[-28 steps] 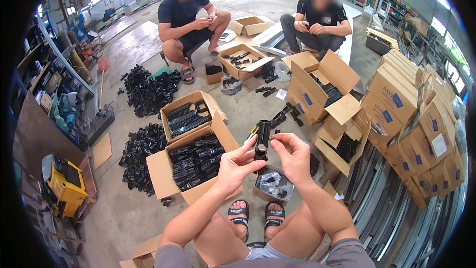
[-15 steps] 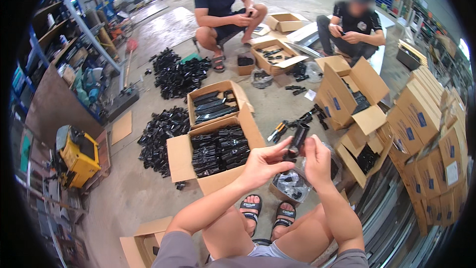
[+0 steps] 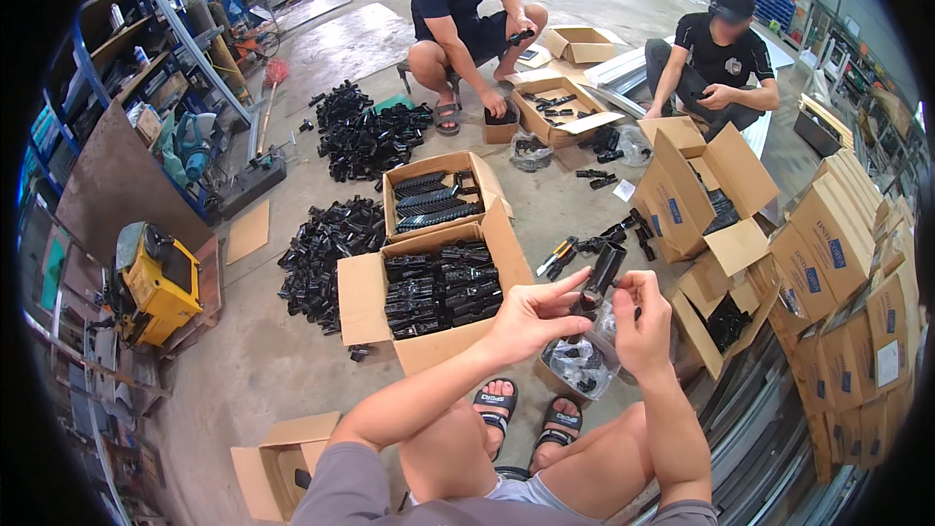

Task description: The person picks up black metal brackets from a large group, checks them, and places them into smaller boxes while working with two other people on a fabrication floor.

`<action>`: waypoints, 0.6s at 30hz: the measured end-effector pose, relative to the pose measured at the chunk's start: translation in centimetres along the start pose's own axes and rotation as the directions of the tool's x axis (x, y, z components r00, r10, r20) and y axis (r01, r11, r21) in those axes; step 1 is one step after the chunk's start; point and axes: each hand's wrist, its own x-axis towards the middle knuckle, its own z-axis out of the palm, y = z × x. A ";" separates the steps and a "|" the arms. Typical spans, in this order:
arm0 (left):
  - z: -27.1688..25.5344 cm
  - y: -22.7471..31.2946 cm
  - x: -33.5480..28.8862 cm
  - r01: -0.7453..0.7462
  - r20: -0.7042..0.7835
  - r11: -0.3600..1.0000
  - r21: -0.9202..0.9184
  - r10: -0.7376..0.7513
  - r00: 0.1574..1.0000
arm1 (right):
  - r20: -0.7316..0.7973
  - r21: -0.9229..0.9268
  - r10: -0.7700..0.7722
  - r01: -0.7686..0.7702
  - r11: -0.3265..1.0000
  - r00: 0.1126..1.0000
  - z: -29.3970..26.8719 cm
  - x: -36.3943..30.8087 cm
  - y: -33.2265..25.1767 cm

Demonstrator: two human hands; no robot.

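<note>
A black tubular plastic part (image 3: 608,268) points upward, its round hollow end showing. My left hand (image 3: 536,319) grips its lower end between thumb and fingers. Close beside it, my right hand (image 3: 643,323) is closed with curled fingers; a dark bit shows at its fingertips, too small to name. Below the hands, a small box holds a clear plastic bag (image 3: 582,362) of small dark parts. On the floor just beyond lie loose black parts (image 3: 616,232) and a yellow-and-black tool (image 3: 557,258).
An open carton (image 3: 362,292) packed with black parts stands left of my hands, another (image 3: 466,161) behind it. Heaps of black parts (image 3: 317,263) lie further left. Two people (image 3: 458,15) (image 3: 726,58) crouch opposite. Cartons (image 3: 818,244) and metal profiles (image 3: 740,429) line the right.
My right hand has drawn slightly away from the tubular part, which stays in my left hand. The person at the far left has reached down into a small box; the other person's arm has lowered.
</note>
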 end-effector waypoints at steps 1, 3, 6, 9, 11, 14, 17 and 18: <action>0.0 -0.1 0.0 0.003 0.005 1.000 -0.004 -0.003 1.000 | -0.002 -0.005 0.004 -0.004 1.000 1.000 0.2 0.0 -0.2; -0.2 -0.5 0.1 -0.001 -0.008 1.000 0.015 0.001 1.000 | -0.028 -0.043 -0.063 0.062 0.997 0.998 0.3 0.1 -0.3; -1.0 -1.9 0.3 0.026 -0.021 0.998 0.060 -0.025 0.999 | 0.059 -0.117 -0.001 0.008 0.993 0.998 -0.3 -0.1 0.7; -1.5 -2.8 0.3 0.058 -0.031 0.994 0.091 -0.056 0.998 | 0.059 -0.082 0.025 -0.020 0.996 0.998 0.1 -0.1 -0.1; -1.5 -2.9 0.4 0.064 -0.024 0.994 0.084 -0.062 0.998 | -0.001 -0.010 0.019 -0.019 1.000 1.000 0.5 -0.1 -0.6; -1.3 -2.8 0.3 0.098 -0.053 0.992 0.074 -0.094 0.994 | -0.055 -0.029 -0.025 0.024 0.999 0.998 0.5 0.0 -0.3; -1.5 -2.9 0.4 0.066 0.015 0.997 0.049 -0.067 0.998 | 0.067 -0.151 -0.001 0.011 0.988 0.998 0.2 0.2 0.7; -1.6 -2.9 0.4 0.053 0.034 0.998 0.041 -0.054 0.998 | 0.005 -0.121 -0.019 0.020 0.993 1.000 0.4 0.1 0.2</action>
